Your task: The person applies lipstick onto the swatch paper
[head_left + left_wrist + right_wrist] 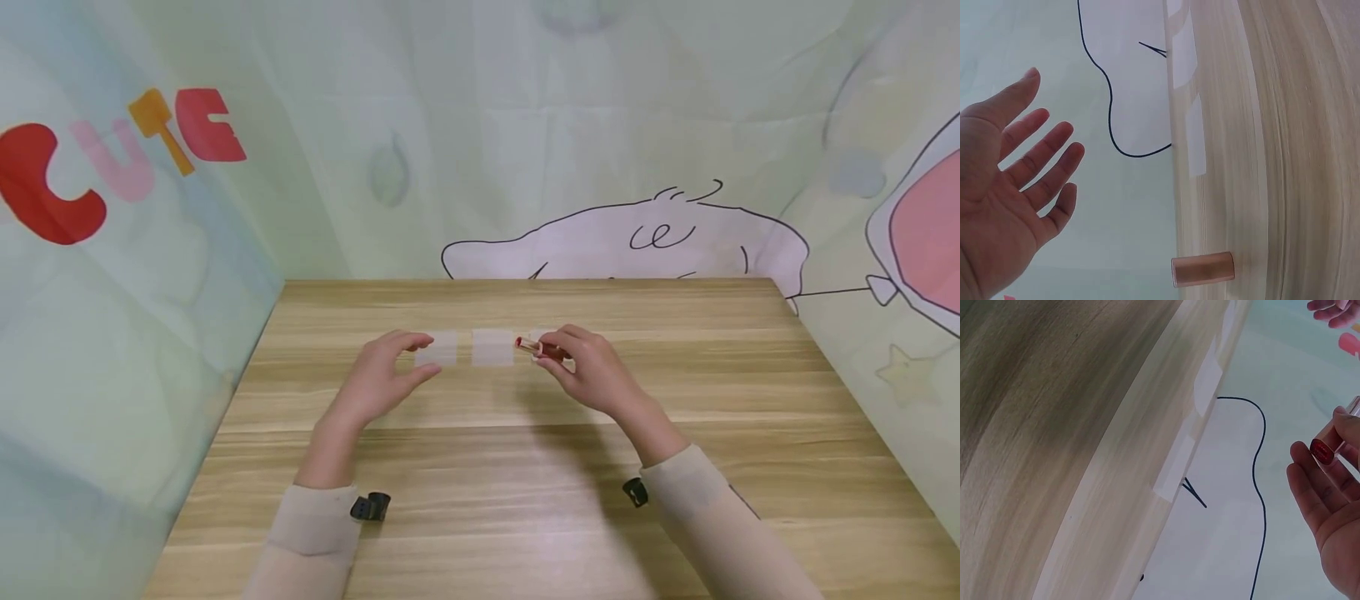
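My right hand holds a lipstick between thumb and fingers, above the table. Its red tip and gold tube point left in the head view. In the right wrist view, the lipstick's dark red round end with small print faces the camera. My left hand hovers left of it with nothing in its grasp, thumb and fingers apart and loosely bent. The left wrist view shows a copper-coloured cylinder on the table; in the head view I cannot see it.
White squares lie in a row on the wood-grain table: one by the left fingertips, a middle square, and one partly hidden behind the right hand. A printed cloth hangs around the table's back and sides.
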Demonstrator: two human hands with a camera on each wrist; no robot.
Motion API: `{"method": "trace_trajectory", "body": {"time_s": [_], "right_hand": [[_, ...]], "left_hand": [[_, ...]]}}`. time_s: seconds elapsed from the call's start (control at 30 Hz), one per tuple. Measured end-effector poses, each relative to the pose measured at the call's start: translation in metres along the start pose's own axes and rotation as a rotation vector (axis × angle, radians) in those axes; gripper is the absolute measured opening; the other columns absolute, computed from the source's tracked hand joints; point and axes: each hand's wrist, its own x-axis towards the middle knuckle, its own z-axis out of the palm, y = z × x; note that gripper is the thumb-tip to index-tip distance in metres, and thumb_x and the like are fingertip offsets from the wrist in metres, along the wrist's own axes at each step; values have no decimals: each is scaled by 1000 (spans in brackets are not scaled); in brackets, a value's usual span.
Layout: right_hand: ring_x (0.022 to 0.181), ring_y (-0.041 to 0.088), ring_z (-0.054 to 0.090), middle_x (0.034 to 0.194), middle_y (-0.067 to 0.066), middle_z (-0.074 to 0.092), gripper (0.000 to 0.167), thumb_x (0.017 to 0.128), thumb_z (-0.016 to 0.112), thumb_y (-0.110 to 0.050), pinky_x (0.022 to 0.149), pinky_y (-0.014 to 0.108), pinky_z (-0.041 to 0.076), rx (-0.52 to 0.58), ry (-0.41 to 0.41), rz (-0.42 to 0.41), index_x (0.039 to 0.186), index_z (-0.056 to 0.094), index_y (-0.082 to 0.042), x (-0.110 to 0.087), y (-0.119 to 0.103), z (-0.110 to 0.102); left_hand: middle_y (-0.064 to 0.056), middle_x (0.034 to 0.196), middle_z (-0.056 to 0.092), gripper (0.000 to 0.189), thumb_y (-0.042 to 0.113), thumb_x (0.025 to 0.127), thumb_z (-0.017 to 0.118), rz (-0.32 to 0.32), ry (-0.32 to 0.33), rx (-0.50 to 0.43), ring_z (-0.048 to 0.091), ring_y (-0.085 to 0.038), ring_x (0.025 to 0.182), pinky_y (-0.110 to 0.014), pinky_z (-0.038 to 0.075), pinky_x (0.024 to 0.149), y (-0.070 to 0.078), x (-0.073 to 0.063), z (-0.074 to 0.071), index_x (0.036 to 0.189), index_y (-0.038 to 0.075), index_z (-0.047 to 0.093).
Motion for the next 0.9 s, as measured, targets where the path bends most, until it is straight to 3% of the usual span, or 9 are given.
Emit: {"method": "trace_trajectory", "body": {"time_s": [0.2,0.53,0.9], "right_hand": [[82,17,67,95,5,68,20,89,79,-10,71,42,60,40,6,-10,107,72,-4,1,-2,2],[82,14,67,96,4,68,19,91,77,-13,70,30,57,31,7,-49,108,73,-5,1,-8,3],[84,14,66,94,2,68,18,89,79,-11,74,30,58,26,-2,-79,105,73,-4,2,-12,5]], "left_hand": [[-14,125,67,45,26,92,77,37,-30,-3,61,-31,117,-49,48,102,11,7,10,129,3,67],[-8,126,68,42,27,92,77,58,-65,12,62,-28,120,-45,49,103,21,10,20,127,5,68],[-9,124,69,41,26,93,76,120,-78,48,63,-27,115,-44,50,100,34,17,31,126,3,68]]}}
